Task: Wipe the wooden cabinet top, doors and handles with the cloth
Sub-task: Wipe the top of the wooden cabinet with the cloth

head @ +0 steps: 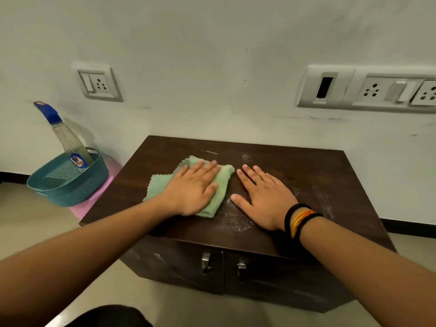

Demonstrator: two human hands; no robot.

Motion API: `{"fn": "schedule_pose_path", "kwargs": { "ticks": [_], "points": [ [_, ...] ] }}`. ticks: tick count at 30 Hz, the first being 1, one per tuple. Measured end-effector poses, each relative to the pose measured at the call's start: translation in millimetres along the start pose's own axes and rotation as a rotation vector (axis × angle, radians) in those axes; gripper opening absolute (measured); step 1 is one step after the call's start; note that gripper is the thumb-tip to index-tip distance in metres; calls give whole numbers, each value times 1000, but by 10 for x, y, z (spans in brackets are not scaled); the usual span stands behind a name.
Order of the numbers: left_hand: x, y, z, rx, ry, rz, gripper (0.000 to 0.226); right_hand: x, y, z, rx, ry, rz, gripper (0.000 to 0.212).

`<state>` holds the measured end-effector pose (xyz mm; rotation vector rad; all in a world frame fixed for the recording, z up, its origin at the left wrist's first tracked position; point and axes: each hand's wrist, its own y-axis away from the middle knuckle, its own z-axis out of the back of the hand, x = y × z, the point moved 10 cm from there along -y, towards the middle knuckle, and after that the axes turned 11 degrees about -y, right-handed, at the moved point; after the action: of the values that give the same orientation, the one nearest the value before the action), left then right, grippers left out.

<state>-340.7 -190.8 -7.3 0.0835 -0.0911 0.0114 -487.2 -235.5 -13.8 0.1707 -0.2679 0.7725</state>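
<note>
Cabinet top (306, 175), dark wood, set against the wall; my view looks down on it from the front. Green cloth (221, 185) lies bunched on the left-centre of the surface, its long axis running roughly 10 o'clock to 4 o'clock.

Left hand (191, 187) rests flat on the cloth, palm down, fingers spread and pointing toward 1 o'clock. Grip there is pressing, not clenched: no fold of cloth is pinched that I can see. Right hand (262, 197) lies just beside it at 3 o'clock, released, palm flat on bare wood, holding nothing; black and orange bands on that wrist.

Key relation: the pale dusty smears (236, 220) lie at 4 to 5 o'clock from the cloth, just off its near right corner and running under the right hand; more streaks (325, 201) sit at 3 o'clock toward the right edge, and a small patch (246, 158) at 1 o'clock near the back. My judgement: the next stroke should sweep rightward, and the left hand is the one already on the cloth; the right hand sits in that path and would need to lift.

Doors (177, 265) below show whitish marks; the two metal handles (205, 261) look untouched. Top seems partly done, the rest pending.

Basket (70, 185) with spray bottle (68, 140) stands at 9 o'clock, well apart.
</note>
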Motion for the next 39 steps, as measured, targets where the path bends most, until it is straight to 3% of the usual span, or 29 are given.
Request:
{"fn": "schedule_pose_path", "kwargs": {
  "ticks": [3, 6, 8, 11, 13, 16, 18, 21, 23, 26, 28, 31, 34, 39],
  "points": [
    [269, 177, -90, 32, -23, 151, 67, -109, 33, 2, 16, 4, -29, 91],
    [-300, 471, -116, 3, -53, -5, 74, -124, 41, -2, 14, 4, -25, 96],
    [-431, 208, -55, -17, -37, -102, 66, -112, 27, 7, 18, 10, -6, 95],
    [190, -231, 39, 33, 26, 88, 56, -209, 26, 41, 74, 13, -3, 101],
    [438, -93, -87, 68, 16, 200, 58, -312, 46, 62, 96, 25, -13, 104],
    [-106, 195, -120, 36, -38, 70, 64, -384, 67, 69, 88, 29, -24, 105],
    [-336, -36, -37, -6, -26, -26, 62, -371, 63, 58, 85, 27, -17, 106],
    [28, -461, 18, 50, -1, 105, 60, -429, 65, 82, 95, 6, -19, 106],
    [158, -308, -73, 47, -27, 194, 61, -448, 69, 75, 98, 6, -14, 105],
    [-372, -118, -62, 14, -47, 75, 64, -463, 24, 97, 87, 10, -9, 108],
    [-574, -414, 25, 11, -23, -29, 61, -505, -21, 120, 114, 26, 0, 110],
    [81, -822, 42, 77, 7, 131, 59, -657, -47, 170, 153, 38, -2, 102],
    [599, -567, -118, 81, -13, 348, 60, -727, -42, 190, 139, 36, 3, 100],
    [-362, -995, 73, 5, -15, 40, 58, -704, -57, 191, 121, 23, 14, 102]
  ]
}}
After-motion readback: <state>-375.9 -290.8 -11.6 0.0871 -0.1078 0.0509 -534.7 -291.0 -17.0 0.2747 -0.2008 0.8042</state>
